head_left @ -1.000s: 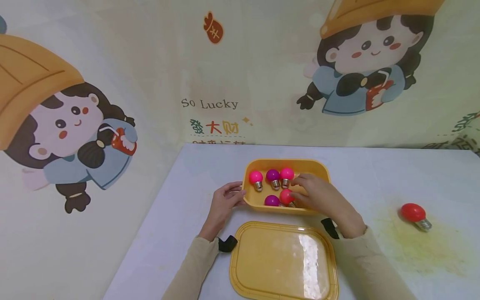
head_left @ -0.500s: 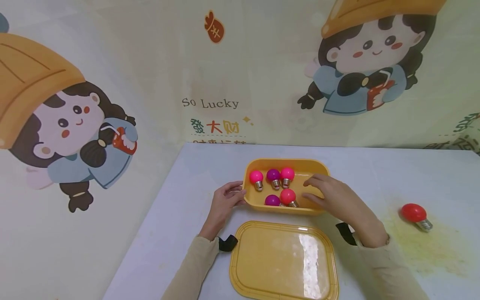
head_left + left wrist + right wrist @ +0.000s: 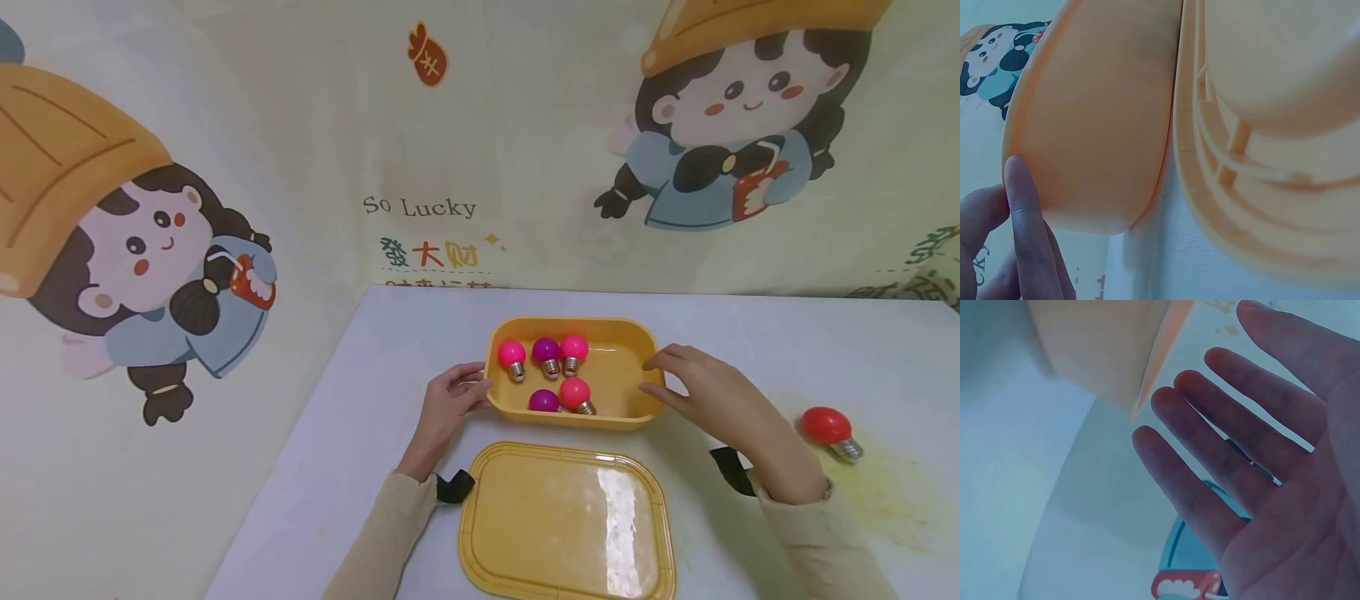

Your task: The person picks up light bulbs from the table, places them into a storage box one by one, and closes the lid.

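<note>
Okay, table (image 3: 750, 333): carrying box (image 3: 600, 422), lid (image 3: 540, 517) and red bulb (image 3: 827, 425); judged well along, with pink bulbs (image 3: 512, 353) and purple bulbs (image 3: 547, 348) boxed. Left over, by the look: red bulb not in, lid not on.
Lid: off, lying flat just in front of box.
Box: yellow, upright, uncovered; holding five bulbs, grouped left and middle.
Right hand (image 3: 720, 404): at right end of box; fingers spread apart, gripping nothing; contact with rim, cannot tell.
Left hand (image 3: 446, 408): at left end of box, touching with fingertips; pinched on rim or merely resting, cannot tell.
Red bulb: lying on table, outside box, well apart to the right, near right wrist.
Pink bulbs: three in box; two at back, one at front.
Purple bulbs: two in box; one at back between pinks, one at front, partly hidden by front wall.
Screw bases (image 3: 572, 367): metallic; pointing frontward along back row.
</note>
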The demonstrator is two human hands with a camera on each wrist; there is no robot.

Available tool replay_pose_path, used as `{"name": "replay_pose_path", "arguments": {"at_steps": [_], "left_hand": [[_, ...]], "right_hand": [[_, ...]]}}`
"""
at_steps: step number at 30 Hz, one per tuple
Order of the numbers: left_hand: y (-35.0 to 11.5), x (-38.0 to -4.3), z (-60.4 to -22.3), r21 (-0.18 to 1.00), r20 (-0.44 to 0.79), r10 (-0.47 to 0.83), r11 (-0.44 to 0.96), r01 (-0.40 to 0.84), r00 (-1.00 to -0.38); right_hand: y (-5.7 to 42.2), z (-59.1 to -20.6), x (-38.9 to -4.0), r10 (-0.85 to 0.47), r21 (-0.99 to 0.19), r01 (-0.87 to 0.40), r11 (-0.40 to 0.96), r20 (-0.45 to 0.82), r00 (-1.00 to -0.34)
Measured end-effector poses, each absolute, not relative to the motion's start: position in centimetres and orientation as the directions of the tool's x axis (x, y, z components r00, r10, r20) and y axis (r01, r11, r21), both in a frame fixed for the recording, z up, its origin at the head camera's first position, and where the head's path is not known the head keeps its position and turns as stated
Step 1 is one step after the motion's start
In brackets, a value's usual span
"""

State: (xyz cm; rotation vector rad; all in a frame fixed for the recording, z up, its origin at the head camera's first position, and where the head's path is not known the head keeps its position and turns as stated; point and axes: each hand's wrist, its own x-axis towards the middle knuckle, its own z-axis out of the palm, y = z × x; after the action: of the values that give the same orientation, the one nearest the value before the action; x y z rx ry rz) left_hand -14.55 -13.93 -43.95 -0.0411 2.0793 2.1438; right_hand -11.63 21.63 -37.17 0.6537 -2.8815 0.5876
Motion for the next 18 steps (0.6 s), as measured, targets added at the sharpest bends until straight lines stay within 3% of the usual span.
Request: {"name": "replay_pose_path", "arguments": {"at_steps": [13,18], "left_hand": [[-13.9,-14.6,-44.2,0.990,-0.136,0.079,-0.027,-0.138,-0.988],[-13.9,-14.6,-44.2,0.991,-0.129,0.080,-0.028,-0.131,-0.988]], "right_hand": [[24.2,-37.7,-11.3,-0.372,-0.305,-0.419,0.855,0.201,-0.906],[25.5,-38.2,-11.0,-0.376,-0.287,-0.445,0.848,0.266,-0.888]]}}
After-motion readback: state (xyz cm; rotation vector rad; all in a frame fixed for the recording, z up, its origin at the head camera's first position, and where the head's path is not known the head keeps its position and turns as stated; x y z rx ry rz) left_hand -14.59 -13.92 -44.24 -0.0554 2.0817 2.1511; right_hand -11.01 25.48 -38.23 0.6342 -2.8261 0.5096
